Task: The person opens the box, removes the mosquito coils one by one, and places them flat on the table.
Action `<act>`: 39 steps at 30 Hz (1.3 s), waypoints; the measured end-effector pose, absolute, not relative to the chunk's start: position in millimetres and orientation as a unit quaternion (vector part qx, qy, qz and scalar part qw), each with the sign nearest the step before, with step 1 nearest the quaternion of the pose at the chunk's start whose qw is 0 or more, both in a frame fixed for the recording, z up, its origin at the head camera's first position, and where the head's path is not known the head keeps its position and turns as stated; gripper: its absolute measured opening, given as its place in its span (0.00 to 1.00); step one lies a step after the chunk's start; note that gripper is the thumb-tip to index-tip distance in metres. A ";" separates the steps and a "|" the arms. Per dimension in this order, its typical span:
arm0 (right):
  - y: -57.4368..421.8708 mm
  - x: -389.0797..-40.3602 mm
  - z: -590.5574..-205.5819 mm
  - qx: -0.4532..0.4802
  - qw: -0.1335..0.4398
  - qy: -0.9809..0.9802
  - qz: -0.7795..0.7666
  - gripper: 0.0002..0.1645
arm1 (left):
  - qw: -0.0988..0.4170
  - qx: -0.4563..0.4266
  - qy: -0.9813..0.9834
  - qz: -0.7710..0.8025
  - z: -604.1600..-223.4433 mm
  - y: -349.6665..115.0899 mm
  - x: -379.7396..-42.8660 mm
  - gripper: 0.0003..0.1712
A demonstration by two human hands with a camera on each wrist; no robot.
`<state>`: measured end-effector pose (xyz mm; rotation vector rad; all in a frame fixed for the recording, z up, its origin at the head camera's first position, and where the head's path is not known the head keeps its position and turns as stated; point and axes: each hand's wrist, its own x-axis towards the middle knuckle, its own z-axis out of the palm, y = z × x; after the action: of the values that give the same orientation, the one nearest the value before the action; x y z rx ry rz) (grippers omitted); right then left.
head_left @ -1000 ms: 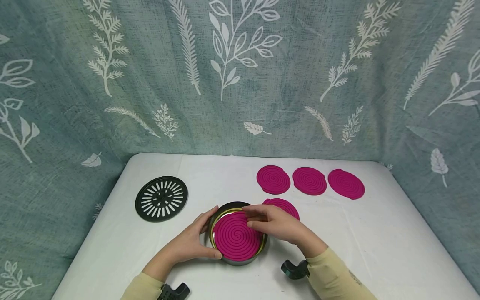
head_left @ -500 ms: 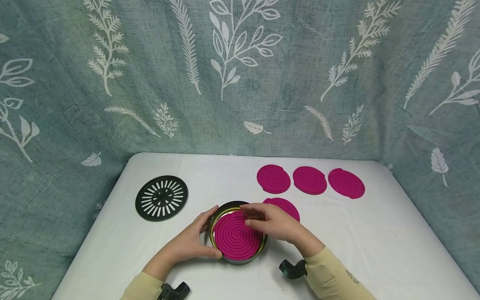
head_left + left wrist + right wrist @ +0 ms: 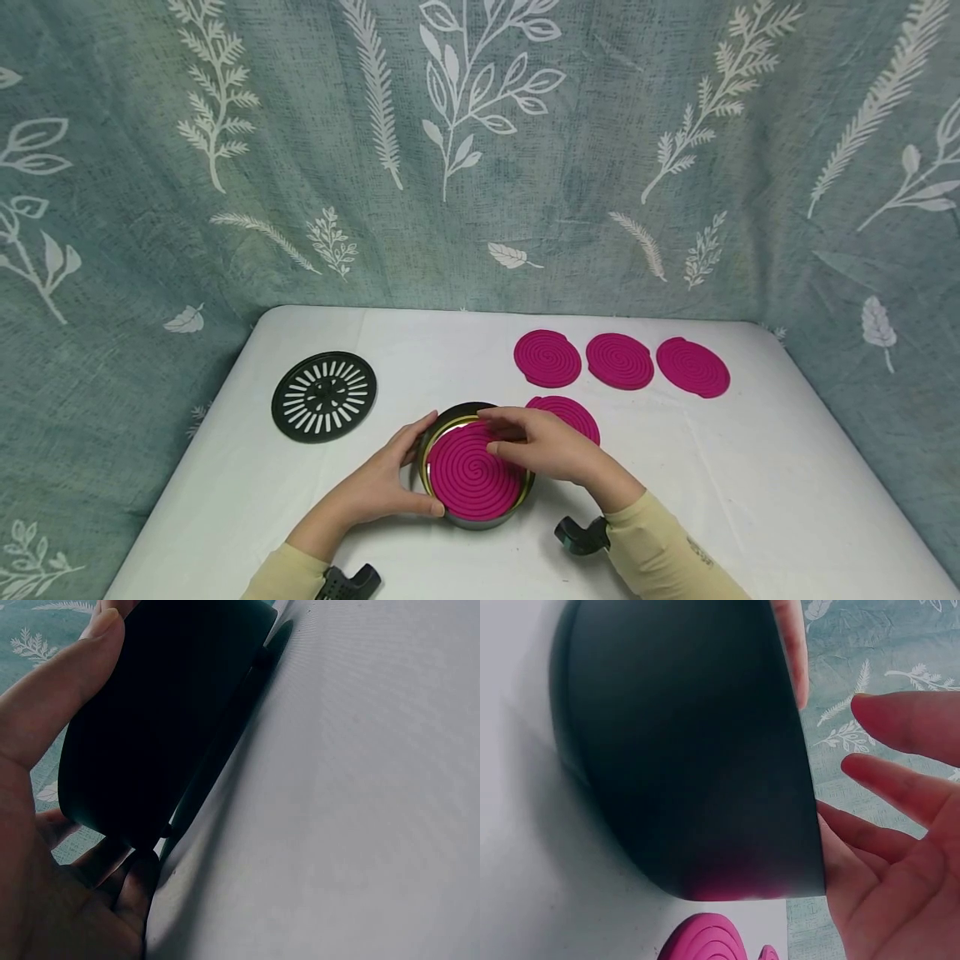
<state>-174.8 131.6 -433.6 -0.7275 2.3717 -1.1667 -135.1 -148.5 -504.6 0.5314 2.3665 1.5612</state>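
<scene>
A round black tin (image 3: 478,524) with a gold inner rim stands near the table's front. Inside it lies a magenta mosquito coil (image 3: 471,483), flat and wound in a spiral. My left hand (image 3: 378,492) grips the tin's left side, thumb at the near wall and fingers round the far side. Over the coil's upper right hovers my right hand (image 3: 551,448), fingers loosely bent. The right wrist view shows its thumb and index finger apart with nothing between them, and its other fingers (image 3: 855,855) past the edge of the tin's dark wall (image 3: 697,750).
Beyond the right hand a coil (image 3: 573,414) lies partly hidden. Along the back are three more: a left coil (image 3: 547,358), a middle coil (image 3: 620,361) and a right coil (image 3: 693,367). A black slotted lid (image 3: 283,408) lies to the left on the white table (image 3: 787,467).
My right hand has shifted slightly left over the coil, its forearm moving with it. The left hand and the tin stay in place.
</scene>
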 end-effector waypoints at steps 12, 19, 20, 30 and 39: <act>133.3 -173.7 -427.1 -0.240 0.184 0.837 -0.456 0.29 | 0.129 0.184 0.814 0.536 -504.4 -148.8 -134.9 0.70; 133.3 -174.9 -426.7 -0.231 0.174 0.837 -0.465 0.27 | 0.133 0.179 0.811 0.541 -504.2 -148.8 -135.0 0.70; 133.3 -175.1 -426.7 -0.231 0.173 0.836 -0.467 0.27 | 0.133 0.179 0.810 0.543 -503.6 -148.8 -134.8 0.70; 133.4 -178.0 -426.5 -0.231 0.171 0.819 -0.496 0.26 | 0.127 0.188 0.807 0.546 -503.0 -149.3 -134.6 0.68; 133.8 -179.1 -430.1 -0.216 0.175 0.816 -0.506 0.24 | 0.125 0.186 0.814 0.536 -504.4 -148.7 -135.5 0.70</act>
<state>-179.1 133.8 -430.1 -0.6122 2.3125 -1.4337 -135.5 -148.7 -504.4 0.5412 2.3708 1.5617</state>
